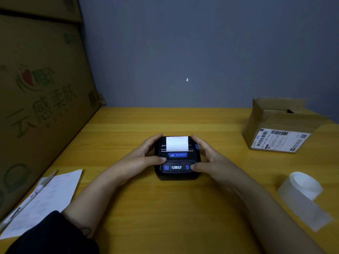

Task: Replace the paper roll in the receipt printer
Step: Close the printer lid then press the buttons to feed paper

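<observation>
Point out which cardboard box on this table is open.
The small cardboard box at the table's far right: its top flaps stand open and a shipping label faces the camera. The big printed cartons on the left show only a side.

Dim grey wall point(201, 52), yellow wooden table point(165, 217)

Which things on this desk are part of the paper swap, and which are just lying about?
Part of the job:
receipt printer, held by left hand and right hand
paper strip sticking out of it
loose paper roll

Lying about:
small cardboard box
paper sheets
pen
big carton
</observation>
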